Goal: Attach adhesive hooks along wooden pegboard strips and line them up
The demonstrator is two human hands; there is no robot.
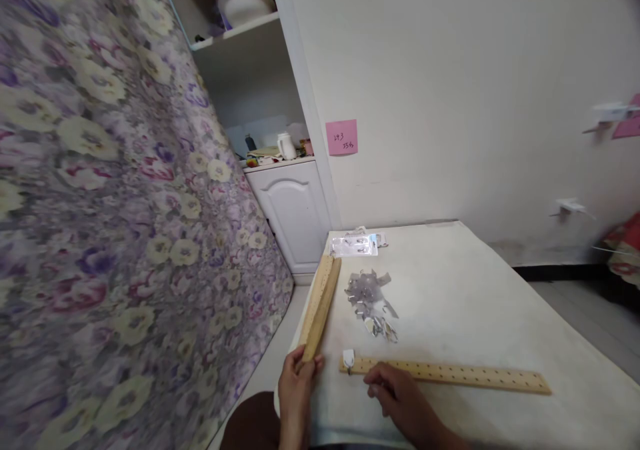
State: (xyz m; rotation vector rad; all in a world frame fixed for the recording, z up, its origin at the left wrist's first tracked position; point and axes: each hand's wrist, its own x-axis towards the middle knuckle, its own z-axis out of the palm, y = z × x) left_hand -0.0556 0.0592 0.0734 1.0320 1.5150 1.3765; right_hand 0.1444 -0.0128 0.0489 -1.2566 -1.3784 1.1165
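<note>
My left hand (296,377) grips the near end of a wooden strip (325,307), fingers closed around it at the left edge of the table. Beside this strip lies a second wooden strip with rows of holes (314,297). A perforated wooden board (470,374) lies crosswise in front of me, with a small white hook (349,359) at its left end. Over the board's near edge is my right hand (395,393), its fingers curled in; whether anything is between them is hidden. Beyond the board sits a pile of metal hooks and clear plastic bits (370,300).
Clear plastic packages (355,245) lie at the table's far left corner. The pale table (480,303) meets the wall, where a pink note (342,137) is stuck. A floral curtain (125,237) hangs at left, beside a white cabinet (293,220).
</note>
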